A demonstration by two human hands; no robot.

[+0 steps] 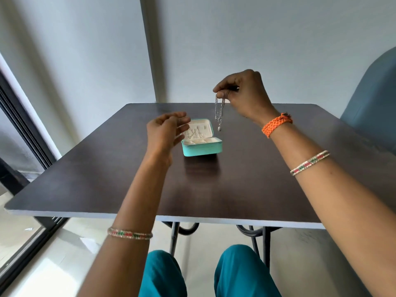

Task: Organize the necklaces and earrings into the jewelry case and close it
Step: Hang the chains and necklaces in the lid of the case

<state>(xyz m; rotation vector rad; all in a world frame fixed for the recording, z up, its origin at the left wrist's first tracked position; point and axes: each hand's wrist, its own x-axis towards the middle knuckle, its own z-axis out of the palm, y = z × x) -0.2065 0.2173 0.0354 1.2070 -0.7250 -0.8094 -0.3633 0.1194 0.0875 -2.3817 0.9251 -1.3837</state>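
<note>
- Silver and thin, the necklace (pixel 219 111) hangs doubled from your right hand (pixel 242 93), pinched between thumb and fingertips at the top of the loop, with a small pendant at the lowest point below the grip.
- Expect almost no weight and no stiffness: the chain will swing, twist and pool wherever it lands, so steer it from the pinch and let the pendant lead.
- Your pinch is well placed; a hold lower down would leave slack above the fingers to tangle.
- Metal links are slick, so keep thumb pressure steady or the strands may slide through.
- Below the grip and to its left, the teal case (pixel 201 138) lies open on the table (pixel 257 179), lid raised. Pieces already hang inside the lid, and the tray has small compartments; what fills them is too small to tell.
- The pendant hangs just off the case's right side, above the table and apart from it.
- Your left hand (pixel 165 133) hovers over the case's left edge, fingers loose and holding nothing; I cannot tell whether it touches the lid.
- My judgement: use that free hand to steady the lid, since the case looks light enough to skid.
- Snagging on the pieces already hung is the likely risk, so lower slowly.
</note>
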